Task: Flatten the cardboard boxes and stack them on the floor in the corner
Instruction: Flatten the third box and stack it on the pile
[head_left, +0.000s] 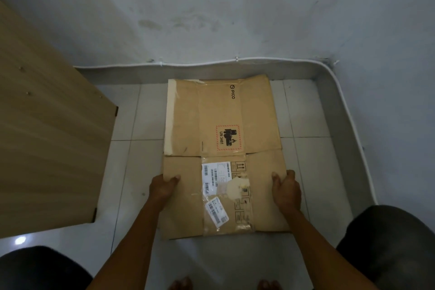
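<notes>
Flattened cardboard box [221,155] lying flat on the white tiled floor [303,110], in the corner where the grey walls [211,7] meet. Far edge of the box close to the back wall's skirting, just short of the white cable [200,63] running along its base. Right of the box, more bare tile, then the same cable curving down the side wall. Left of the box, apart from it, a light wooden cabinet [47,125]. On the near half of the box, white shipping labels [213,179] under clear tape; on the far half, a red-bordered battery warning mark [227,138] and a "PICO" logo [232,92]. Left hand [163,187] gripping the box's left edge, thumb on top, fingers curled under. Right hand [286,187] gripping the box's right edge likewise, thumb on top. Nearer than the box, dark-clothed knees [386,242] at either side and bare toes [181,283] at the bottom.
</notes>
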